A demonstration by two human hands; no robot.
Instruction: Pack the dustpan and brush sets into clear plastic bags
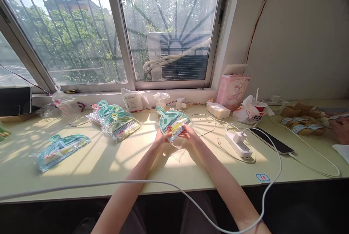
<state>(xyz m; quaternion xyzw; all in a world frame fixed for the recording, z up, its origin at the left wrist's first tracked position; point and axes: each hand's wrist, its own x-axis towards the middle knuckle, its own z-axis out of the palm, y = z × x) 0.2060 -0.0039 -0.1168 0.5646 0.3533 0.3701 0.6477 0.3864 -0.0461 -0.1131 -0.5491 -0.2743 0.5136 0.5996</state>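
Both of my hands hold a small green dustpan and brush set (172, 119) in clear plastic wrapping, raised over the middle of the table. My left hand (161, 137) grips its lower left edge, and my right hand (190, 134) closes on its lower right side. A printed card with red and yellow shows through the wrap, and the handle with its hole points up and away from me. To the left lies a pile of similar wrapped dustpan sets (116, 121). Farther left a single blue-green wrapped set (62, 150) rests on the table.
A white cable (174, 186) crosses in front of my arms. Right of me are a power strip (238, 145), a phone (271, 140) and a numbered tag (263, 178). A pink box (233, 92) stands by the window. At far right, another person's hand (340, 130) is near wrapped brown items (302, 125).
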